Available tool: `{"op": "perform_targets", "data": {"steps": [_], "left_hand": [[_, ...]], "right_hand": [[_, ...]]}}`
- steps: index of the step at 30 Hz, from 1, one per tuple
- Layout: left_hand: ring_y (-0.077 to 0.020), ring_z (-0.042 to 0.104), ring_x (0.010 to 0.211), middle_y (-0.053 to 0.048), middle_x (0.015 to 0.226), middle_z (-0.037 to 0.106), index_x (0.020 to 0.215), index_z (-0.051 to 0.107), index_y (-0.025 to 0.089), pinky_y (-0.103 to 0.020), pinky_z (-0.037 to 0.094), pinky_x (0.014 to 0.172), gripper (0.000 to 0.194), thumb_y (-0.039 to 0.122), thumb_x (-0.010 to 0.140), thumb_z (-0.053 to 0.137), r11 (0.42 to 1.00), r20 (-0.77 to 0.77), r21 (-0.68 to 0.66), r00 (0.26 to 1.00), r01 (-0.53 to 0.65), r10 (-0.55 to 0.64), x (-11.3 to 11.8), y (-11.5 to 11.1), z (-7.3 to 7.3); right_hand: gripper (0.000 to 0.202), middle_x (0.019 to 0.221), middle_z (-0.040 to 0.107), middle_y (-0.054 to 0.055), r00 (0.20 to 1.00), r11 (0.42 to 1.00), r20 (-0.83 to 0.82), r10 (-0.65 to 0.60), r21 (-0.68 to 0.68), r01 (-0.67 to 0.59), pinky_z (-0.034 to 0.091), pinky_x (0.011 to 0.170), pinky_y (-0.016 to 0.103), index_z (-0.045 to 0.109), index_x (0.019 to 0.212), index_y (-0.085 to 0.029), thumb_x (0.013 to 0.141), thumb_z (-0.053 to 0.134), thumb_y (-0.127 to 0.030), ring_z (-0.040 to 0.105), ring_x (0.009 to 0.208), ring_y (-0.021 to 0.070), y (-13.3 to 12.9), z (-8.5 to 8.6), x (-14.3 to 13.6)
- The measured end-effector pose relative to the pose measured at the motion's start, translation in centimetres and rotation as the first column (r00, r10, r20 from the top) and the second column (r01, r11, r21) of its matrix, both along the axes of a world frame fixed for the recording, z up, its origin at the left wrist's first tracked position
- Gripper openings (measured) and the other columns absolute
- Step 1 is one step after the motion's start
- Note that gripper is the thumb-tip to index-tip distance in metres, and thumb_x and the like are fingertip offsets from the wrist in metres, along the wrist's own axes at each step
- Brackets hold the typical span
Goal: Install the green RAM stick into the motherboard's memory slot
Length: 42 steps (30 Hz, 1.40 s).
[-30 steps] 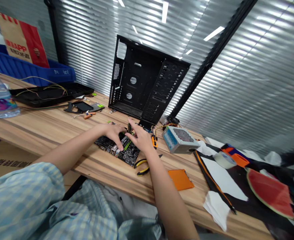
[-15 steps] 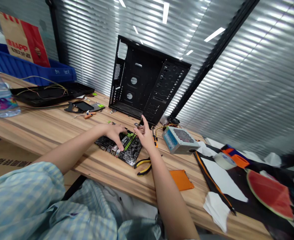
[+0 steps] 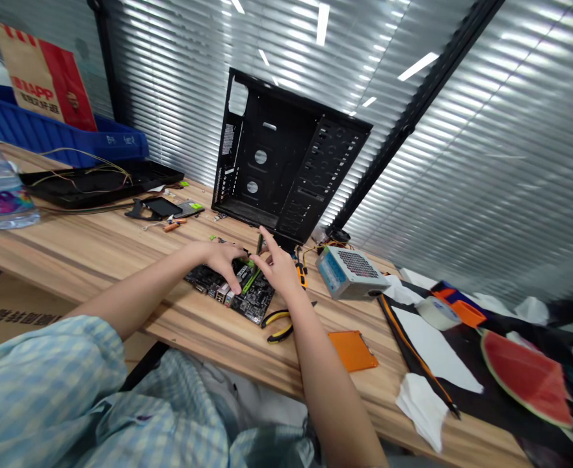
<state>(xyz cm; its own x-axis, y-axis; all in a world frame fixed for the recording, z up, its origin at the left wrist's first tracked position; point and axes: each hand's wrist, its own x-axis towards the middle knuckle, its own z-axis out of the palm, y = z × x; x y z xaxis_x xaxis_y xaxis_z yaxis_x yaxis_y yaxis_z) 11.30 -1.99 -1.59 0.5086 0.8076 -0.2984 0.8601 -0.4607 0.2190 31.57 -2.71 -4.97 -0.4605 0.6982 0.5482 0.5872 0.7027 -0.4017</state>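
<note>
A black motherboard (image 3: 254, 302) with green slots lies on the wooden table. Spread over its left part is my left hand (image 3: 225, 260), thumb and fingers apart, touching the board. My right hand (image 3: 277, 265) is at the board's far right side, its thumb and fingers around a thin upright strip (image 3: 259, 244), which looks like a memory module; its lower end is hidden by the hand. Yellow-black pliers (image 3: 280, 326) lie at the board's near right corner, partly behind my right forearm.
An open black computer case (image 3: 281, 156) stands behind the board. To the right are a power supply (image 3: 352, 273), an orange plate (image 3: 352, 351) and a watermelon slice (image 3: 527, 377). On the left are a water bottle (image 3: 0, 188), black tray (image 3: 101, 185) and blue bin (image 3: 71, 140).
My right hand has moved slightly left over the board, and the thin strip has moved left with it and stands more upright. My left hand has stayed in place.
</note>
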Motion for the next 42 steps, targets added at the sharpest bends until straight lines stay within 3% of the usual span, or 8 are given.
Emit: {"op": "perform_targets", "data": {"steps": [3,7,11,19,26,31,35,42], "left_hand": [[-0.0369,0.037,0.132,-0.014,0.145,0.042,0.139,0.046,0.021,-0.045,0.027,0.11,0.113,0.075,0.044,0.073,1.0,0.001,-0.009,1.0,0.018,-0.018,0.0,0.1,-0.1],[-0.037,0.037,0.132,-0.011,0.145,0.043,0.138,0.048,0.026,-0.048,0.026,0.111,0.108,0.075,0.044,0.072,1.0,-0.004,-0.002,1.0,0.005,-0.005,0.0,0.2,-0.1],[-0.038,0.037,0.132,-0.011,0.146,0.043,0.138,0.047,0.027,-0.05,0.024,0.111,0.109,0.075,0.043,0.072,1.0,0.0,-0.007,1.0,-0.001,0.001,0.0,0.0,0.0],[-0.0376,0.027,0.138,-0.013,0.154,0.029,0.145,0.036,0.024,-0.053,0.019,0.113,0.115,0.074,0.048,0.072,1.0,-0.034,0.004,0.999,-0.004,0.004,0.1,-0.3,0.3],[-0.0395,0.037,0.132,-0.011,0.146,0.042,0.139,0.047,0.026,-0.053,0.025,0.11,0.107,0.073,0.046,0.072,1.0,0.0,0.013,1.0,0.018,-0.018,-0.1,0.3,-0.3],[-0.0395,0.036,0.132,-0.011,0.146,0.042,0.14,0.047,0.024,-0.048,0.028,0.11,0.109,0.073,0.045,0.072,1.0,0.008,0.008,1.0,0.016,-0.016,-0.1,0.4,-0.4],[-0.0391,0.035,0.133,-0.012,0.147,0.041,0.14,0.046,0.024,-0.052,0.024,0.111,0.109,0.074,0.046,0.071,1.0,-0.016,0.013,1.0,0.015,-0.015,0.1,0.1,-0.1],[-0.0385,0.027,0.137,-0.011,0.153,0.032,0.144,0.038,0.027,-0.055,0.019,0.112,0.113,0.074,0.047,0.071,1.0,-0.036,0.014,0.999,-0.015,0.016,0.1,-0.3,0.2]], "right_hand": [[0.073,0.092,0.067,0.0,0.991,0.994,-0.117,-0.063,-0.099,0.051,0.046,0.065,0.022,0.02,0.152,-0.027,0.089,0.055,-0.04,0.059,0.063,0.0109,0.9,-0.6,0.6],[0.075,0.088,0.066,-0.001,0.975,0.986,-0.205,-0.083,-0.159,0.05,0.045,0.061,0.021,0.016,0.152,-0.025,0.089,0.054,-0.039,0.056,0.056,0.0094,1.6,-1.3,1.0],[0.073,0.091,0.067,-0.001,0.991,0.992,-0.112,-0.068,-0.109,0.056,0.045,0.062,0.021,0.019,0.152,-0.029,0.089,0.054,-0.038,0.057,0.059,0.0106,0.9,-0.7,0.5],[0.059,0.121,0.062,0.004,0.993,0.994,0.118,0.018,0.106,-0.03,0.051,0.08,0.028,0.031,0.148,-0.033,0.092,0.049,-0.037,0.063,0.077,0.0155,-0.8,0.4,-0.5],[0.069,0.094,0.068,0.002,0.997,0.998,-0.054,-0.063,-0.014,0.063,0.048,0.069,0.024,0.022,0.151,-0.028,0.09,0.053,-0.037,0.06,0.069,0.0141,0.5,-0.5,0.3],[0.073,0.087,0.066,-0.002,0.982,0.991,-0.164,-0.094,-0.109,0.076,0.043,0.059,0.02,0.018,0.152,-0.028,0.089,0.054,-0.036,0.056,0.06,0.0102,1.3,-1.0,0.6],[0.069,0.093,0.067,0.0,0.995,0.998,-0.094,-0.043,-0.058,0.038,0.047,0.065,0.022,0.022,0.151,-0.029,0.09,0.053,-0.037,0.06,0.067,0.0124,0.6,-0.6,0.3],[0.057,0.122,0.062,0.004,0.996,0.995,0.076,0.036,0.094,-0.043,0.051,0.081,0.028,0.035,0.146,-0.032,0.092,0.05,-0.038,0.063,0.078,0.0148,-0.5,0.1,-0.4]]}}
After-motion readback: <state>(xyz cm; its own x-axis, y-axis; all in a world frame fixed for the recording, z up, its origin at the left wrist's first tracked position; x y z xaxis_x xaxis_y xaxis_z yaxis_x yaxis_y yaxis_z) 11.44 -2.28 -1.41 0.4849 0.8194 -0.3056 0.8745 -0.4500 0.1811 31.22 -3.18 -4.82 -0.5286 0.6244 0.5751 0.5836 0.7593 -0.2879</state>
